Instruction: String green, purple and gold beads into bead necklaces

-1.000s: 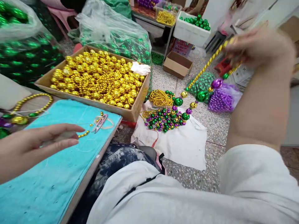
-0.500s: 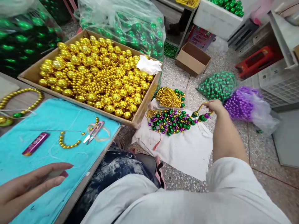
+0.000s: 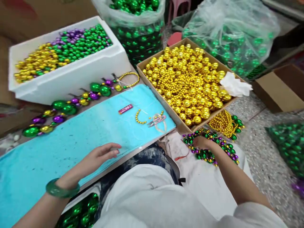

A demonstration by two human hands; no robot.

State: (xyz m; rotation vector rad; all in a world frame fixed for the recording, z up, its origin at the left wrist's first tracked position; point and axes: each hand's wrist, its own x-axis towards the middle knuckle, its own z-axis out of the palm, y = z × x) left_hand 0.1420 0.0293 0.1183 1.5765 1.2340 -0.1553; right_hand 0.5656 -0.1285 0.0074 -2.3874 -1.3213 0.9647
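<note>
My left hand (image 3: 104, 155) hovers over a light-blue cloth (image 3: 78, 142), fingers stretched out and holding nothing. At the pile of green, purple and gold bead necklaces (image 3: 213, 155), my right hand (image 3: 201, 142) reaches down to the end nearest the table; its fingers are blurred and partly hidden, so I cannot tell if it grips a strand. On the cloth lie thread snips (image 3: 156, 121), a short row of gold beads (image 3: 139, 118) and a purple-red lighter-shaped pack (image 3: 125, 109). A string of large beads (image 3: 64, 107) runs along the cloth's far edge.
A cardboard tray of gold beads (image 3: 144, 65) stands at the table's right end. Behind the cloth sits a white foam box (image 3: 78, 72) of mixed beads. Bags of green beads (image 3: 140, 34) stand behind. Gold bead strands (image 3: 220, 123) and a cardboard box (image 3: 280, 88) are at the right.
My view has swung left. My right hand has come from the pile's far right end, where it held up a bead necklace, to its near left end. The left hand stays outstretched above the cloth.
</note>
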